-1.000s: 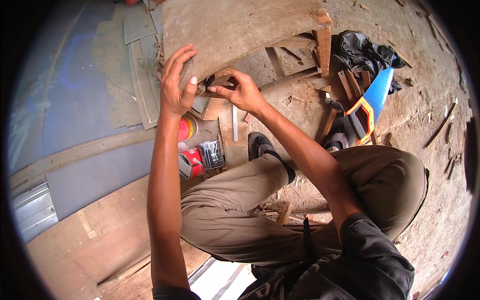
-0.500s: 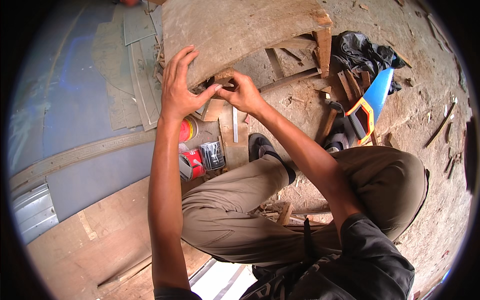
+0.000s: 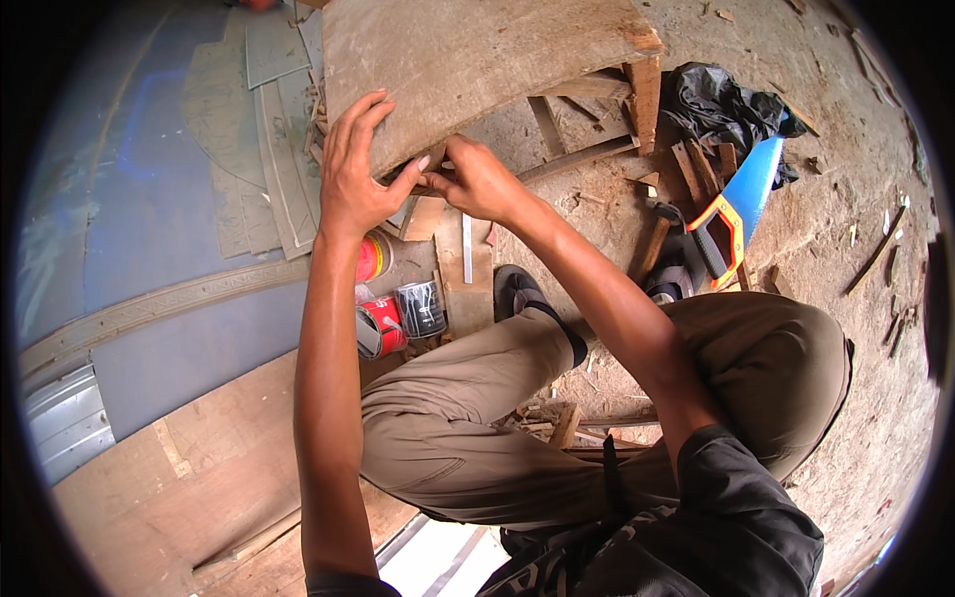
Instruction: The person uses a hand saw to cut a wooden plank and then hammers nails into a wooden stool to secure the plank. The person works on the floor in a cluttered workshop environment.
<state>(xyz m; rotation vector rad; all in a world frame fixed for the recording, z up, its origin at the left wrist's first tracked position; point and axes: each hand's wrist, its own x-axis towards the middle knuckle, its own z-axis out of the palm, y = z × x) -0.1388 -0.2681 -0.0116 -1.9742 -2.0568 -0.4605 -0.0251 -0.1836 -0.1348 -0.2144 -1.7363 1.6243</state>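
A worn wooden tabletop [image 3: 487, 65] on short legs stands before me. My left hand [image 3: 353, 174] rests against its near left corner, fingers stretched out and apart, thumb reaching toward my right hand. Close beside that thumb, my right hand [image 3: 473, 182] is closed under the near edge of the top, with its fingers curled. What its fingertips hold is hidden by the edge and by the hand itself. A wooden leg [image 3: 642, 104] supports the far right corner.
Below my hands are a red can [image 3: 381, 328], a dark can [image 3: 422, 309] and a red-yellow roll [image 3: 372, 257]. At right lie a handsaw [image 3: 748, 204], a hammer [image 3: 654, 244] and a black plastic bag [image 3: 721, 104]. Wood scraps [image 3: 696, 169] litter the floor.
My right hand has shifted slightly, its fingers moving in closer under the edge. The brown wood end that showed beside it is now mostly out of sight. My left hand has barely moved.
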